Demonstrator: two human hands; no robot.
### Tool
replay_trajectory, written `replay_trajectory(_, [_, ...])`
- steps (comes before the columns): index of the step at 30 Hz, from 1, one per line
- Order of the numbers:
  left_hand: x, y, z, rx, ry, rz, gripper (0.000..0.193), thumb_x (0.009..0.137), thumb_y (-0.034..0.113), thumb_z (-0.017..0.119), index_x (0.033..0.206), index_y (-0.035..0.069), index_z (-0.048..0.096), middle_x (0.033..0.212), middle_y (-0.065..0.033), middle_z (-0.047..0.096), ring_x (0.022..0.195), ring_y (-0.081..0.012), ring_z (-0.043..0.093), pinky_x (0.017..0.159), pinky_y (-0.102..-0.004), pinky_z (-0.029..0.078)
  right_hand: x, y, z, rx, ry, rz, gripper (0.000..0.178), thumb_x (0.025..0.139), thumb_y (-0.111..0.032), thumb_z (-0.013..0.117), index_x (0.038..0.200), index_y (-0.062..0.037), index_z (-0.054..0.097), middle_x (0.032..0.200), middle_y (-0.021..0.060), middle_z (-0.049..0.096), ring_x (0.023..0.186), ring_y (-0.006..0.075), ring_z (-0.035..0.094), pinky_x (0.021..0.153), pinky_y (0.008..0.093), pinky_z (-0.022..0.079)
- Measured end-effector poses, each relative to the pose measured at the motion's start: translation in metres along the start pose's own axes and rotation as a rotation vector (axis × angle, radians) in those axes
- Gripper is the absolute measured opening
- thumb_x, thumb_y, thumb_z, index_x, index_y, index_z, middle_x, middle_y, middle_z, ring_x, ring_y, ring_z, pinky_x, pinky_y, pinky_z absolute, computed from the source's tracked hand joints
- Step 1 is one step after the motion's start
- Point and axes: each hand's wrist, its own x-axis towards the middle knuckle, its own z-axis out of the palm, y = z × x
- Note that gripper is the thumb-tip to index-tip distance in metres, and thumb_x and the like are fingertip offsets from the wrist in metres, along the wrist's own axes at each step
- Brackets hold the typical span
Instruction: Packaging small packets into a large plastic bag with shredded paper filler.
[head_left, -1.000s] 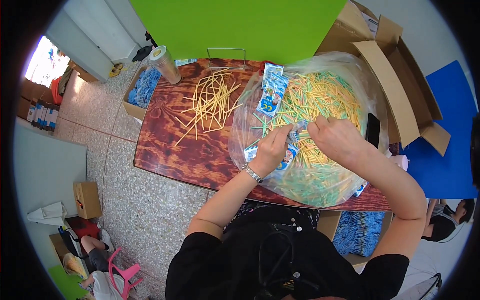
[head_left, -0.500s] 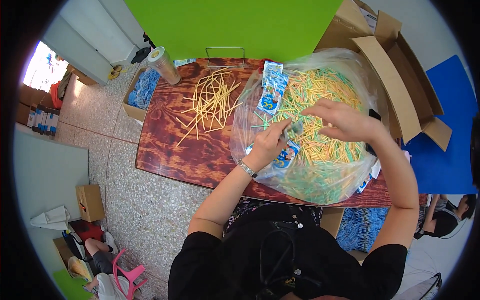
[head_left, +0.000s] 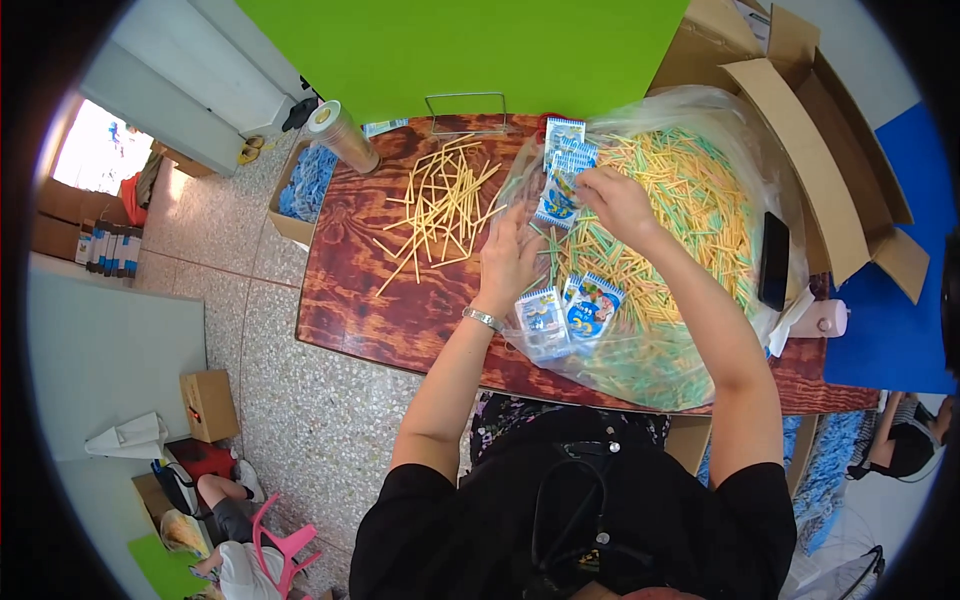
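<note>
A clear plastic bag (head_left: 770,190) is spread open on the table, heaped with thin pastel yellow, green and orange sticks (head_left: 690,190). My right hand (head_left: 620,205) is at the left of the heap, its fingertips pinched at a small blue-and-white packet (head_left: 556,205) in an overlapping row. My left hand (head_left: 508,262) lies on the bag's left edge with fingers stretched out and nothing visible in it. Nearer to me, a pale packet (head_left: 542,325) and a blue packet (head_left: 595,305) lie side by side on the bag.
Loose yellow sticks (head_left: 445,205) are scattered on the red-brown table (head_left: 350,290). A lidded cup (head_left: 343,135) and a wire stand (head_left: 466,112) are along the back. At right are a black phone (head_left: 773,262), a pink bottle (head_left: 822,318) and an open carton (head_left: 835,170). Another person sits lower left.
My left hand has moved left from over the heap, and the small packet it held is no longer in it. My right hand has come left and down to the packet row.
</note>
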Motion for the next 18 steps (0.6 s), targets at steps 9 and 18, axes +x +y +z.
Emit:
replay_trajectory(9, [0.015, -0.018, 0.038, 0.185, -0.367, 0.282, 0.029, 0.084, 0.006, 0.063, 0.113, 0.003, 0.064, 0.117, -0.0174, 0.062, 0.107, -0.0363, 0.059, 0.092, -0.0421, 0.049, 0.008, 0.015, 0.026, -0.221, -0.044, 0.175, 0.019, 0.089, -0.025, 0.063, 0.104, -0.0135, 0.064, 0.096, 0.0131, 0.064, 0.087, 0.0363, 0.065, 0.072, 0.047, 0.052])
replay_trajectory(18, [0.017, -0.012, 0.04, 0.226, -0.401, 0.265, 0.03, 0.084, 0.009, 0.064, 0.114, 0.002, 0.065, 0.12, -0.0181, 0.062, 0.109, -0.036, 0.059, 0.093, -0.0424, 0.048, -0.083, -0.016, -0.012, -0.32, -0.615, -0.007, 0.025, 0.079, -0.034, 0.072, 0.087, -0.0108, 0.071, 0.09, 0.011, 0.065, 0.09, 0.0289, 0.065, 0.072, 0.0418, 0.054])
